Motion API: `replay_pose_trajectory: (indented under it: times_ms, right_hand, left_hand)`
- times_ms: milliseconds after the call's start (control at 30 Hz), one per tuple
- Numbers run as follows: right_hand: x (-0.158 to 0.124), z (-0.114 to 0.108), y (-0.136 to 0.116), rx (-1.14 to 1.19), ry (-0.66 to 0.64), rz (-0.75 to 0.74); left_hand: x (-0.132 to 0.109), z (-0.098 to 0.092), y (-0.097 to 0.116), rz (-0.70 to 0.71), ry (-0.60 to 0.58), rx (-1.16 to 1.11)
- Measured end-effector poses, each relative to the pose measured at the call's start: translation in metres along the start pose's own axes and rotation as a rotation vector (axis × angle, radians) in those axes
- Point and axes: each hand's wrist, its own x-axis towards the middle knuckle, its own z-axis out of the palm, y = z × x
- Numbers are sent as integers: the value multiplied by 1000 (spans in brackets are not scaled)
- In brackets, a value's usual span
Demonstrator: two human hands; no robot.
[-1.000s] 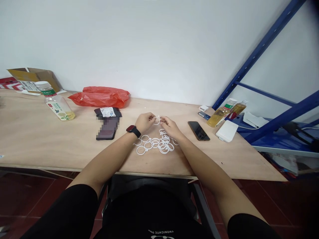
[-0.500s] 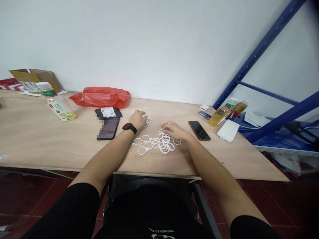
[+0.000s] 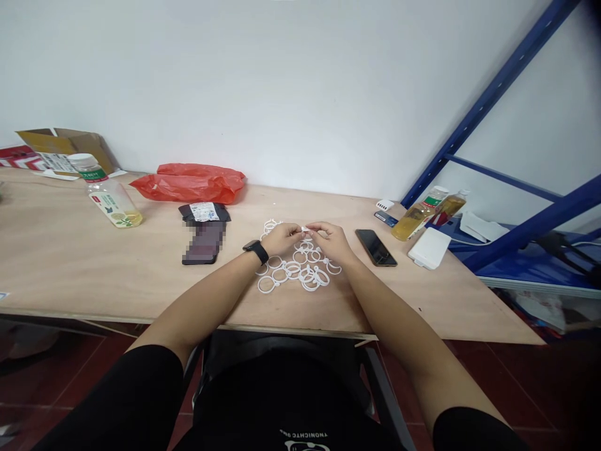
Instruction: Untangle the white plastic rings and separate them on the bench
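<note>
As left hand (image 3: 283, 238) faces right hand (image 3: 334, 242), both curled; ring (image 3: 305, 229) pinched

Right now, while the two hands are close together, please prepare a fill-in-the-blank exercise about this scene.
1. Near the bare left hand and the bare right hand, the loose, round plastic rings are coloured ____.
2. The black wristwatch is worn on the ____ wrist.
3. Behind the crumpled red plastic bag rises a plain white ____.
4. Liquid in the clear, white-capped plastic bottle at the picture's left is coloured ____.

Missing words: white; left; wall; yellow.
</note>
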Motion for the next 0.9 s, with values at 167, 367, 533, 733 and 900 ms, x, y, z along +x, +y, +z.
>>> replay_pose_trajectory:
  times_ms: [167, 367, 533, 733, 900]
  right_hand:
    - [0, -3, -3, -84, 8, -16]
    - [-1, -4, -11, -128, 2, -116]
    - [-4, 1, -7, 36, -10, -51]
    - [-3, 4, -6, 138, 10, 35]
    - [-1, 4, -7, 193, -7, 77]
  left_hand:
    - [-3, -1, 5, -16, -3, 39]
    - [-5, -4, 16, 101, 79, 139]
    - [-6, -10, 27, 140, 30, 445]
    - [-8, -12, 32, 202, -63, 657]
    - [-10, -11, 38, 186, -80, 800]
